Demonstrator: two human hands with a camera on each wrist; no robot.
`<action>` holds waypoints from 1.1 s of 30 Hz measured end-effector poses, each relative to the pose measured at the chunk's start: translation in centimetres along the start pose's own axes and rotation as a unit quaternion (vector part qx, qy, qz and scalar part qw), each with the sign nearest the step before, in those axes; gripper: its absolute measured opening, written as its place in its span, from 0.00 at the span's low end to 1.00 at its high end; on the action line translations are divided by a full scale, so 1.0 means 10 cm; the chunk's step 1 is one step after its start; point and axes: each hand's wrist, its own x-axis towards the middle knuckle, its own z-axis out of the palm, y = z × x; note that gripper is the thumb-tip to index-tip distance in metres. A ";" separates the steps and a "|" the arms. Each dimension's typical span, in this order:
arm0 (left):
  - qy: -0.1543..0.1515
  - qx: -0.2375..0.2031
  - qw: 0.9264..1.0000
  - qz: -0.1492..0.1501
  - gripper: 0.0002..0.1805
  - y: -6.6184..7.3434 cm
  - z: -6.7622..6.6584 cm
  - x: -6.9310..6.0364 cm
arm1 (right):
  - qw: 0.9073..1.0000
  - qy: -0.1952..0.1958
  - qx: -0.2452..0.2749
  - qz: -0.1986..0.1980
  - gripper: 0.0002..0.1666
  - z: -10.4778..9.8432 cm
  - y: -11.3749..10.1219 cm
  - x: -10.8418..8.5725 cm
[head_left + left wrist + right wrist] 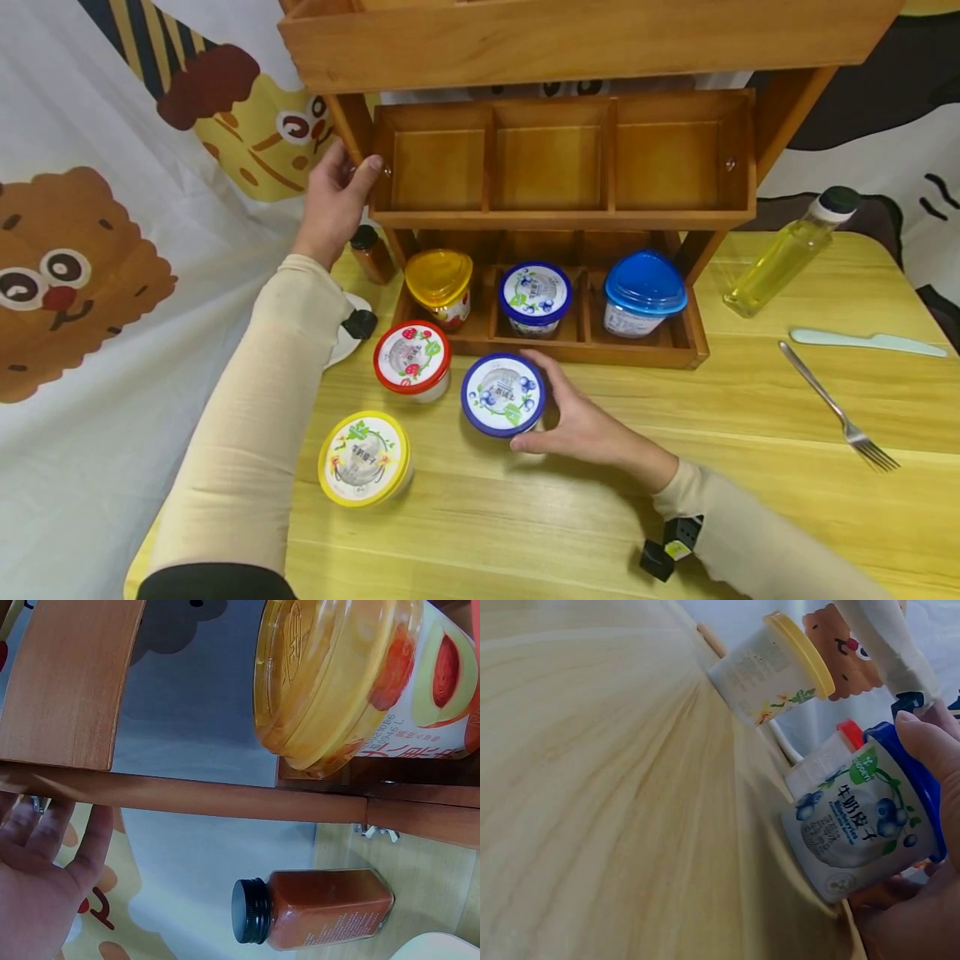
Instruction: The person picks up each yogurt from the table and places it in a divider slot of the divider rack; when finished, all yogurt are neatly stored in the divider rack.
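Note:
At the wooden shelf's [566, 218] left side, my left hand [330, 204] holds the upright beside the middle tier, thumb toward the front. In the left wrist view that hand's [45, 881] fingers meet the wooden side bar [225, 804], some tips hidden. My right hand [588, 425] grips a blue-lidded blueberry cup [502, 396] in front of the shelf. The right wrist view shows the cup [844, 825] tilted in that picture, between thumb and fingers of the hand [904, 926]; whether it touches the table cannot be told. Left of it stand a red-lidded cup [412, 358] and a yellow-lidded cup [365, 458].
The bottom tier holds an orange-lidded tub [438, 287], another blueberry cup [536, 298] and a blue-lidded tub [645, 293]. A black-capped spice jar [373, 257] stands left. An oil bottle [787, 254], a knife [870, 341] and a fork [836, 408] are right.

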 end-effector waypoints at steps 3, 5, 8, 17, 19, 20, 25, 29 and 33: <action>-0.002 -0.005 1.000 0.002 0.19 0.00 0.00 0.00 | 1.000 -0.002 0.019 0.004 0.68 0.02 0.01 0.02; -0.003 -0.008 1.000 0.005 0.19 -0.01 -0.01 -0.01 | 1.000 -0.003 0.025 0.005 0.68 0.03 0.01 0.03; -0.004 -0.013 1.000 0.007 0.19 -0.01 -0.01 -0.01 | 1.000 -0.005 0.031 0.002 0.67 0.04 0.02 0.05; -0.001 -0.014 1.000 0.005 0.18 -0.01 0.00 -0.01 | 1.000 -0.007 0.023 -0.006 0.65 0.05 0.02 0.05; 0.000 -0.011 1.000 0.009 0.18 -0.01 0.01 -0.01 | 1.000 -0.004 0.019 -0.006 0.64 0.05 0.02 0.05; 0.000 -0.010 1.000 0.010 0.17 -0.01 0.01 -0.01 | 1.000 -0.002 0.017 -0.006 0.64 0.05 0.03 0.05; 0.002 -0.012 1.000 0.011 0.16 -0.01 0.01 0.00 | 1.000 0.006 0.018 -0.009 0.62 0.07 0.04 0.05; 0.002 -0.011 1.000 0.004 0.17 0.00 0.01 0.00 | 1.000 0.009 0.021 -0.018 0.61 0.07 0.05 0.06; 0.000 -0.005 1.000 -0.003 0.19 0.00 0.00 -0.01 | 0.999 0.007 0.027 -0.024 0.61 0.08 0.04 0.05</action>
